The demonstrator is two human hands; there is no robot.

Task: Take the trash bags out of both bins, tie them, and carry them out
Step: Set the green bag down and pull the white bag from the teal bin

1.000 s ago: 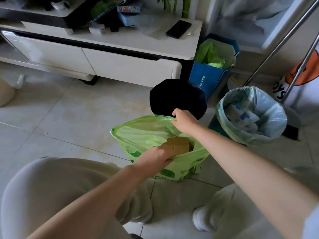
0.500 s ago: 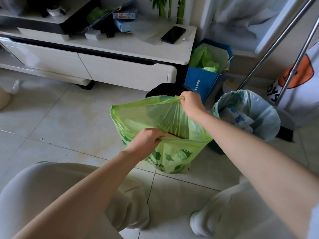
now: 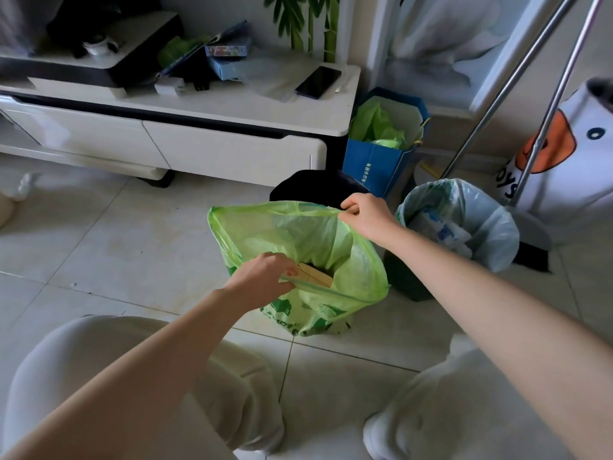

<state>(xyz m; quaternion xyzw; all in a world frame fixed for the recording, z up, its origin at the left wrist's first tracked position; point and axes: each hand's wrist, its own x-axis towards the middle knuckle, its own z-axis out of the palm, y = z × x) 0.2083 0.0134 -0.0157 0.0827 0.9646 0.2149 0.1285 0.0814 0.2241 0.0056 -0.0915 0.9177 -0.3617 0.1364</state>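
A green trash bag (image 3: 361,280) stands on the floor tiles in front of my knees, its mouth held wide. My left hand (image 3: 262,277) pinches the near rim, and my right hand (image 3: 366,215) pinches the far rim. Brown cardboard (image 3: 316,277) shows inside the bag. Behind it stands a black bin (image 3: 311,187), mostly hidden by the bag. To the right, a second bin (image 3: 408,283) holds a pale blue-grey trash bag (image 3: 497,234) with white packaging inside.
A white low cabinet (image 3: 232,154) with a phone (image 3: 318,82) on top runs along the back. A blue paper bag (image 3: 374,171) with green plastic stands beside it. Two metal poles (image 3: 544,117) and a dustpan (image 3: 530,227) lean at the right.
Both hands lifted the green bag's rim upward, so the bag now stands taller and covers most of the black bin. The mouth has spread wider again since half a second ago.
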